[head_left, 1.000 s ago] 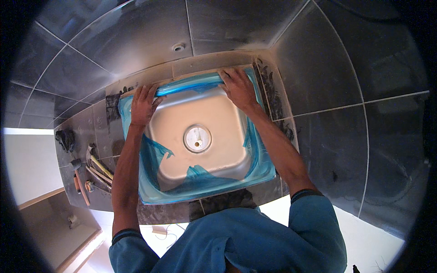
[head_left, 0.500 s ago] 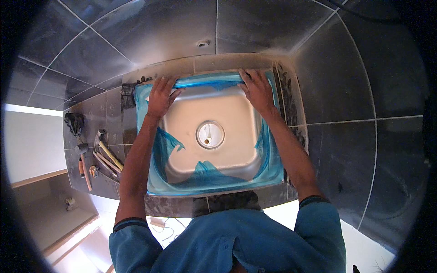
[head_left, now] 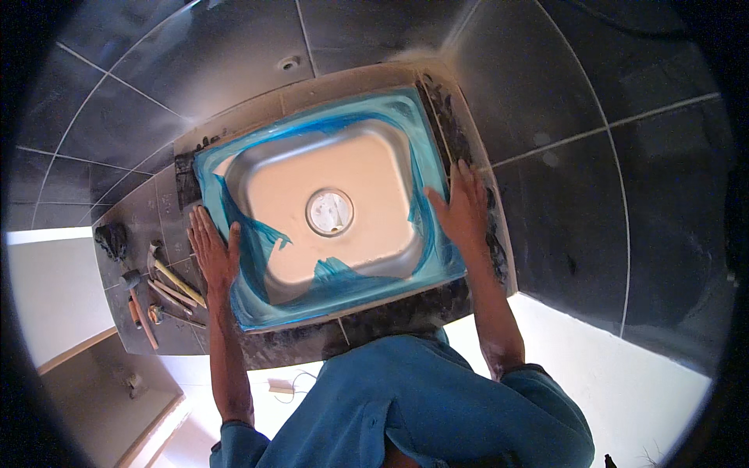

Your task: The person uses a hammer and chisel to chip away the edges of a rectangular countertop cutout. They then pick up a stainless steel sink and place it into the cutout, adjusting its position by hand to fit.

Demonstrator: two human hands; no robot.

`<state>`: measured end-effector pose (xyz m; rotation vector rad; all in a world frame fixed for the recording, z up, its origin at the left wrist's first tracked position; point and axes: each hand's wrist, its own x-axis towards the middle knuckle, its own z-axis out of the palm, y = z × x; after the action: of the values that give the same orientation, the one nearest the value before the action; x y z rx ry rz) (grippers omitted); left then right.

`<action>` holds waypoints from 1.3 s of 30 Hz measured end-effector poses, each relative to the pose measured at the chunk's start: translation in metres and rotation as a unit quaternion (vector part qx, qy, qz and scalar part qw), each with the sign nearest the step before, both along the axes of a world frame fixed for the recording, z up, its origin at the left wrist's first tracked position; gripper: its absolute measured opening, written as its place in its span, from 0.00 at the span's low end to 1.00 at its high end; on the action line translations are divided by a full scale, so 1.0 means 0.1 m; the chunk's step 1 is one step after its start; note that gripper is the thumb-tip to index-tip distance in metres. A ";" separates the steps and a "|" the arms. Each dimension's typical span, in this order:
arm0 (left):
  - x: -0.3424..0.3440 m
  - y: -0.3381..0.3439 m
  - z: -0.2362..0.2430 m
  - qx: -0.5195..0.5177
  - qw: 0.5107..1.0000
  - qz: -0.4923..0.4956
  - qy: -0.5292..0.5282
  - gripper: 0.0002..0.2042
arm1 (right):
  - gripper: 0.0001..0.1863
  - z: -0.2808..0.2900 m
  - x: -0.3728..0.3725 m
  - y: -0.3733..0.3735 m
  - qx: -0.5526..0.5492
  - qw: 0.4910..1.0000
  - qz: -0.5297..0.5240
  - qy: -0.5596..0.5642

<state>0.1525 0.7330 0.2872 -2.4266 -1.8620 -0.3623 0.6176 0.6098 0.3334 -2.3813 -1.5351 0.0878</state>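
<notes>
A square metal sink sits in the dark tiled counter, its rim covered by blue protective film. Torn flaps of the film hang into the bowl. Through the round drain hole a pale pipe end shows below. My left hand lies flat along the sink's left edge, fingers stretched and thumb over the rim. On the opposite side my right hand rests at the right edge, fingers spread, thumb on the film. Neither hand holds anything.
Left of the sink lie a hammer with a yellowish handle, a mallet, pliers and a crumpled black bag. Dark tiled walls enclose the back and right. A pipe outlet pokes from the back wall. Shelving stands lower left.
Both hands have left the sink's far rim and come back to its left and right edges. The film along the far rim now lies flatter. The whole view has tilted.
</notes>
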 end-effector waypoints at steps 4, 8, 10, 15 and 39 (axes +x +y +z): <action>0.12 -0.06 -0.01 0.012 0.999 0.016 0.028 0.39 | 0.38 -0.30 0.01 -0.37 0.026 0.997 0.034 -0.056; 0.03 -0.07 -0.04 -0.004 0.999 0.016 0.029 0.39 | 0.41 -0.37 -0.02 -0.31 0.031 0.995 0.033 -0.085; -0.02 -0.08 -0.06 -0.010 0.999 0.013 0.028 0.39 | 0.43 -0.28 -0.15 -0.35 0.023 0.995 0.040 -0.087; 0.04 -0.10 0.00 -0.011 1.000 -0.002 0.015 0.42 | 0.46 -0.33 -0.18 -0.33 -0.015 0.989 0.042 -0.143; 0.22 1.03 0.04 -0.061 0.995 0.070 -0.047 0.53 | 0.48 -0.60 0.24 1.29 -0.026 0.982 0.075 -0.171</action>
<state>0.1747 0.8356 0.2915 -2.3732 -2.1402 -0.3709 0.6416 0.7388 0.2730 -2.4113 -1.8852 -0.2648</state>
